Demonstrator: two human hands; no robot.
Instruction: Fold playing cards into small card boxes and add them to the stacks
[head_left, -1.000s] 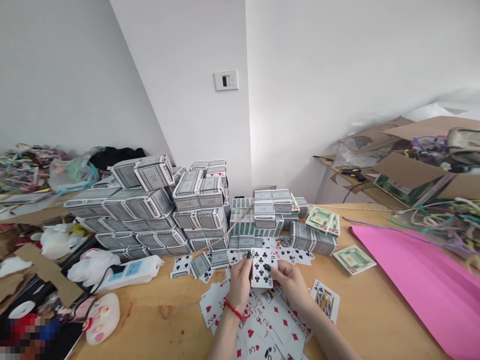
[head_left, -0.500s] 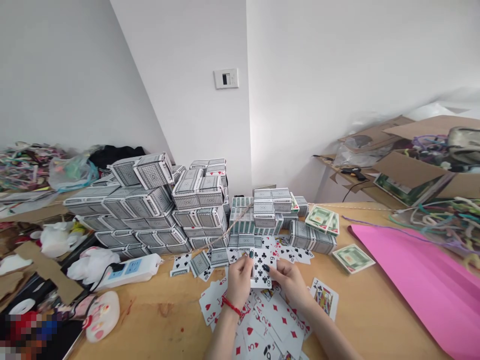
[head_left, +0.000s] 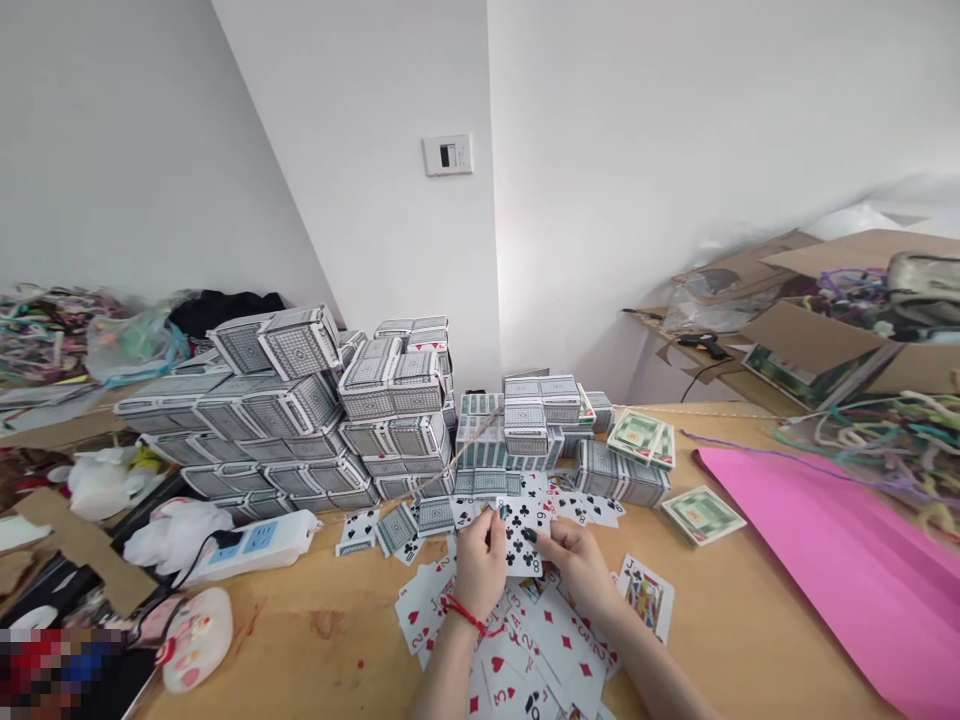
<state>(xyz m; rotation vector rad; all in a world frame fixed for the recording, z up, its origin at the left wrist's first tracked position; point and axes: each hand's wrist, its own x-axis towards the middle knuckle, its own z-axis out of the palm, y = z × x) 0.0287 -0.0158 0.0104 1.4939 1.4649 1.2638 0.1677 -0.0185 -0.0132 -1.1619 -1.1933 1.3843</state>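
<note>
1. Your left hand (head_left: 481, 560) is pinching the left edge of the held cards (head_left: 523, 538), with the thumb lying over their upper corner; its other fingers are curling out of sight.
2. Your right hand (head_left: 581, 568) is gripping the right side of those cards, its dark-nailed thumb pressing on the front face and hiding part of it. An eight of clubs is facing you; another card is peeking out behind it near your right thumb, but how many you are holding you cannot tell.
3. Below and between your hands, loose face-up cards (head_left: 581, 640) are overlapping on the desk (head_left: 300, 650); your wrists are covering some, and the picture's bottom edge is cutting off others.
4. Just right of your right forearm, a jack (head_left: 643, 600) is lying face up, partly covered.
5. Beyond your left hand and to its left, bundled card stacks (head_left: 262, 410) are rising in layers, the front ones blocking those behind. A white power strip (head_left: 259, 545) is sitting before them.
6. Beyond your right hand and to its right, green card packs (head_left: 703, 515) are lying near a pink sheet (head_left: 810, 560), which is running out of view.
7. Far left of your hands, a pixelated patch (head_left: 56, 665) is masking whatever is there.
</note>
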